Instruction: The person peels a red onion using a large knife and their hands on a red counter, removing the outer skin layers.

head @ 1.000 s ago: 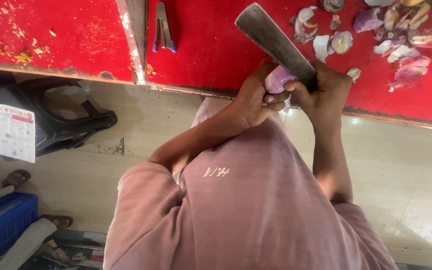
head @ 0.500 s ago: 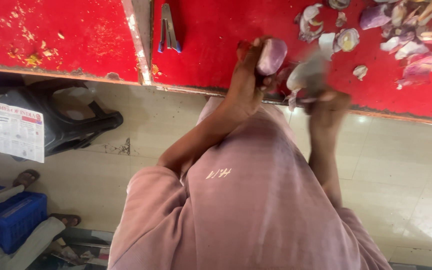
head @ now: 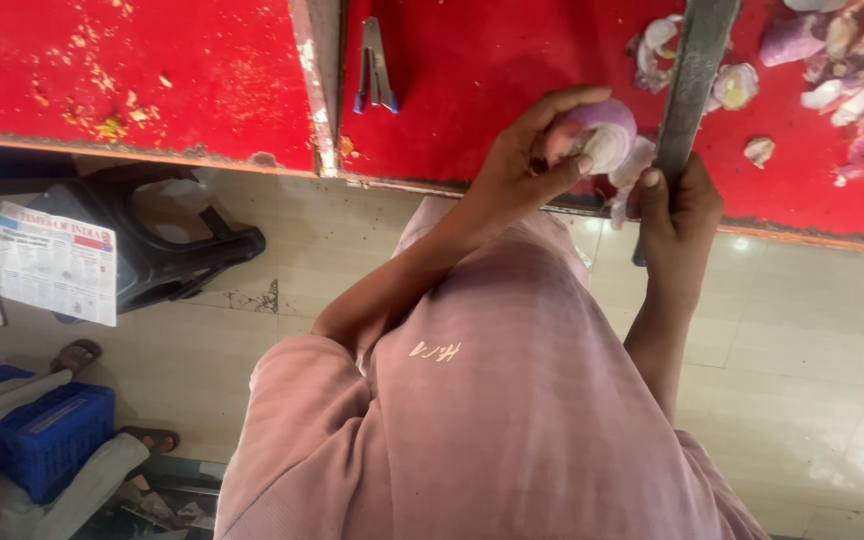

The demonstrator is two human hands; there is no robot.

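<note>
My left hand [head: 527,165] grips a partly peeled purple onion [head: 604,135] just above the front edge of the red table [head: 482,120]. My right hand [head: 680,212] is closed around the handle of a large knife [head: 694,70]. Its long grey blade points away from me over the table, right beside the onion. A loose strip of skin hangs between the onion and the knife hand. Both arms reach out from my pink shirt.
Onion peels and cut pieces [head: 837,60] lie at the table's far right. A small blue-handled metal tool [head: 375,65] rests near the table seam. On the tiled floor, left, stand a black stool [head: 177,250] with a newspaper [head: 52,262], a blue crate [head: 52,440] and another person's sandalled feet [head: 77,355].
The knife blade swung from tilted across the onion to pointing straight away beside it. My left hand turned the onion and moved it slightly up over the table edge.
</note>
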